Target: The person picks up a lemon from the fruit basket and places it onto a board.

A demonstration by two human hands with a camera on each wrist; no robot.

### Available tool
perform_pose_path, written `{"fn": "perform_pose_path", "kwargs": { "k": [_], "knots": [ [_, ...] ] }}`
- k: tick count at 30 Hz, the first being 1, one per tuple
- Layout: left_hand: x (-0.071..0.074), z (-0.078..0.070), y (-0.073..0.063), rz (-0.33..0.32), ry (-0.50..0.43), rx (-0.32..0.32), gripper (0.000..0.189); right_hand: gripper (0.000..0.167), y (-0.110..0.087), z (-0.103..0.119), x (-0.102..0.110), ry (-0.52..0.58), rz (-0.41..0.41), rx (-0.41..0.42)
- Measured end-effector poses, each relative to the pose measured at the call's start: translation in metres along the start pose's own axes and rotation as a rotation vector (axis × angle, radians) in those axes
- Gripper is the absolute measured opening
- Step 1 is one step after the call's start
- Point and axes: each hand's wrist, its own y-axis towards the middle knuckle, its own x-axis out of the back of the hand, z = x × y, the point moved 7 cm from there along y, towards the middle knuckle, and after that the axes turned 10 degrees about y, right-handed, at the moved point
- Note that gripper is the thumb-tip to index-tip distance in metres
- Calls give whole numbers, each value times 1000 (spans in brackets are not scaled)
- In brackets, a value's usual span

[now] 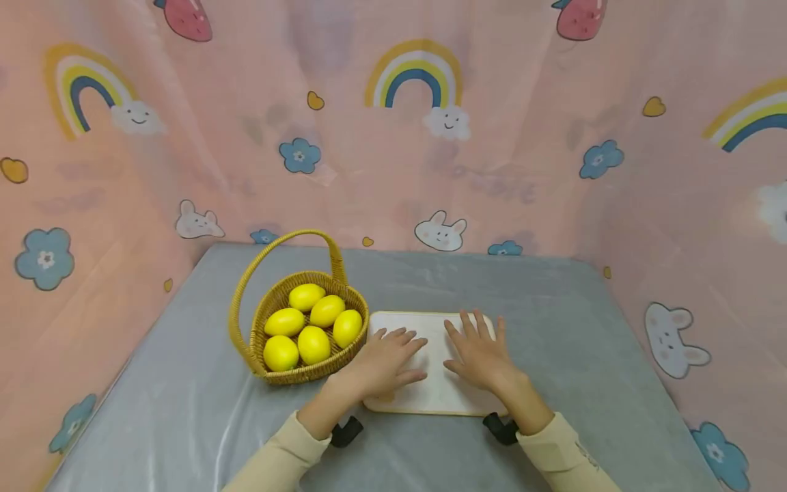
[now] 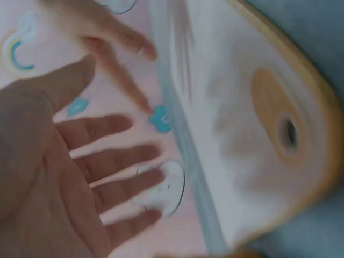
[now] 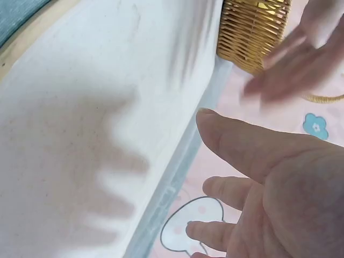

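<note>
A white cutting board point(image 1: 438, 400) with a tan edge lies flat on the table. My left hand point(image 1: 382, 361) hovers over its left part, fingers spread and palm down. Over the right part is my right hand point(image 1: 482, 357), its fingers also fanned out. Both palms hold nothing; in the wrist views the hands cast soft shadows on the white surface. A tan oval patch with a hole point(image 2: 267, 99) shows at one end of the board in the left wrist view. Just left of the board stands a woven basket point(image 1: 301, 375) with several yellow lemons point(image 1: 314, 345) inside.
The basket's tall arched handle point(image 1: 241, 301) rises on its left and back. A grey cloth point(image 1: 184, 383) covers the table. Behind and at both sides hangs a pink curtain point(image 1: 375, 178) printed with rainbows, flowers and rabbits. Black straps point(image 1: 347, 432) sit at the wrists.
</note>
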Motion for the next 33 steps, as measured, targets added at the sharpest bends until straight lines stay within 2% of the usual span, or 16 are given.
{"fn": "perform_pose_path", "kwargs": {
  "k": [3,5,9,13,15,19,22,25,27,29,31,33],
  "knots": [
    [7,13,-24,-14,-208,-12,44,70,0,1,0,25,13,1],
    [12,26,-44,-38,-309,10,36,70,1,2,-1,47,21,1],
    [25,52,-83,-105,-390,67,21,69,2,4,-3,59,22,10],
    [36,77,-120,-124,-451,146,27,69,3,4,-4,43,22,17],
    [39,89,-138,-108,-504,184,32,69,4,5,-5,37,21,19],
    [40,112,-171,-18,-580,262,32,69,3,6,-5,44,17,22],
    [38,130,-190,33,-532,384,34,69,2,5,-6,49,18,18],
    [40,147,-203,2,-411,521,54,69,2,5,-7,52,16,20],
    [41,156,-205,-67,-368,572,68,69,2,5,-7,53,11,26],
    [39,163,-202,-159,-376,568,78,69,2,5,-7,58,6,39],
    [32,169,-197,-248,-415,524,81,68,4,7,-6,73,3,56],
    [24,173,-192,-306,-459,471,81,68,5,11,-5,101,3,79]
  ]
}}
